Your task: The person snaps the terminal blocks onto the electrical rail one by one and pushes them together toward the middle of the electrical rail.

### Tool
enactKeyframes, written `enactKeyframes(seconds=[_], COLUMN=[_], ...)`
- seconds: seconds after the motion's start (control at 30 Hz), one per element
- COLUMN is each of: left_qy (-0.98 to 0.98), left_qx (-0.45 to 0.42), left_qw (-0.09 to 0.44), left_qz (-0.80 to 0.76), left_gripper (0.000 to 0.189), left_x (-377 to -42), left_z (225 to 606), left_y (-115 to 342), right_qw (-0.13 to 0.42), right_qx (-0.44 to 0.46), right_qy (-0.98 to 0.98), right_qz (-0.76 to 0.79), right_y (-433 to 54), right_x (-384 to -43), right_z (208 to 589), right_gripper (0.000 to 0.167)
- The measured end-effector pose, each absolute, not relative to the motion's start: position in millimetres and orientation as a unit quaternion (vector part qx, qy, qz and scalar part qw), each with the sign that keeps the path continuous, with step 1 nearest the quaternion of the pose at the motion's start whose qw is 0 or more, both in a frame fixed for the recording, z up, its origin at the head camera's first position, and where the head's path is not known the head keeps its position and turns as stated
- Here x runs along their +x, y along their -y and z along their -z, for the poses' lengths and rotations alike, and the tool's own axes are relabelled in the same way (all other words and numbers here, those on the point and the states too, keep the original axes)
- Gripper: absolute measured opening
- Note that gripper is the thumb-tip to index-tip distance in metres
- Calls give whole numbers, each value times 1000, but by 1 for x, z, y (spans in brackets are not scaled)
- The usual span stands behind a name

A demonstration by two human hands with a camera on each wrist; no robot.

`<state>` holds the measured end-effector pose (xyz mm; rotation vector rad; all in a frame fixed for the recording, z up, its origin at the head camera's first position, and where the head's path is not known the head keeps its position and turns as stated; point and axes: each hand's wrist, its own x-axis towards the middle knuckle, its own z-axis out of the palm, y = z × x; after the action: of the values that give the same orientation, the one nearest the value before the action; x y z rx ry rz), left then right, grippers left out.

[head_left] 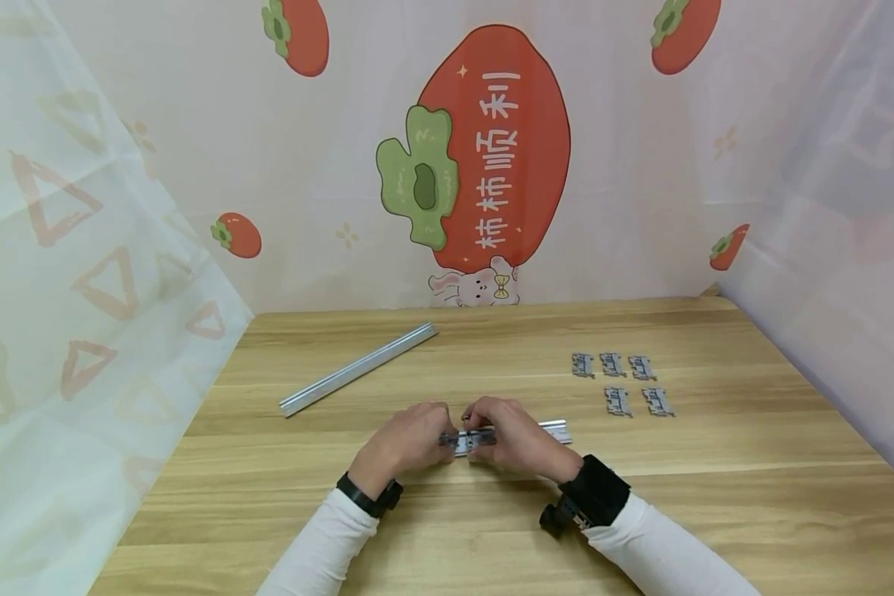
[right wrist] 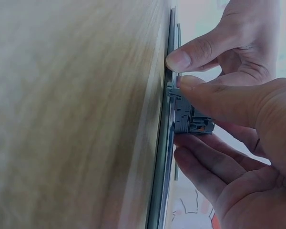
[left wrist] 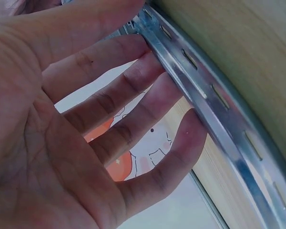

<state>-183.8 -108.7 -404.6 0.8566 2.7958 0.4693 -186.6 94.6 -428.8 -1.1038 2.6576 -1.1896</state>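
A slotted metal DIN rail (head_left: 555, 431) lies in front of the person, with both hands over its left and middle part. My left hand (head_left: 415, 436) grips it, fingertips along one edge in the left wrist view and the thumb (right wrist: 178, 61) pressed to it in the right wrist view. Close beside it, my right hand (head_left: 514, 439) pinches a grey terminal block (right wrist: 195, 119) against the rail, thumb at one end and fingers at the other. From the head view, the hands hide much of the block.
A longer DIN rail (head_left: 358, 370) lies diagonally at the back left of the wooden table (head_left: 715, 488). Several grey terminal blocks (head_left: 618, 401) sit in two rows at the back right. A printed cloth (head_left: 618, 207) hangs behind the table.
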Motion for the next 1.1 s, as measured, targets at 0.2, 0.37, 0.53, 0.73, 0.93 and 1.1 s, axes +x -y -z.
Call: enactKeyframes(seconds=[0.2,0.37,0.53,0.73,0.93,1.1], left_qy=[-939,-939,-940,-940,-937,-937], left_qx=[293,291,288,289,296,298], left_qw=[87,89,89,89,85,84], left_qz=[-159,-159,-158,-160,-163,-164], left_gripper=[27,26,25,25,27,27], left_x=[-183,-183,-184,-184,-184,-184], left_z=[404,404,405,405,405,406], left_y=[109,109,109,109,109,110], right_qw=[10,10,5,6,9,9], right_qx=[-352,-351,-353,-353,-348,-350], right_qy=[-857,-858,-859,-858,-859,-859], right_qz=[377,374,371,374,375,374], right_y=[-95,-95,-95,-95,-94,-94], right_x=[-186,-186,-186,-185,-186,-186], right_z=[429,430,430,429,430,430], right_gripper=[30,30,30,30,30,29])
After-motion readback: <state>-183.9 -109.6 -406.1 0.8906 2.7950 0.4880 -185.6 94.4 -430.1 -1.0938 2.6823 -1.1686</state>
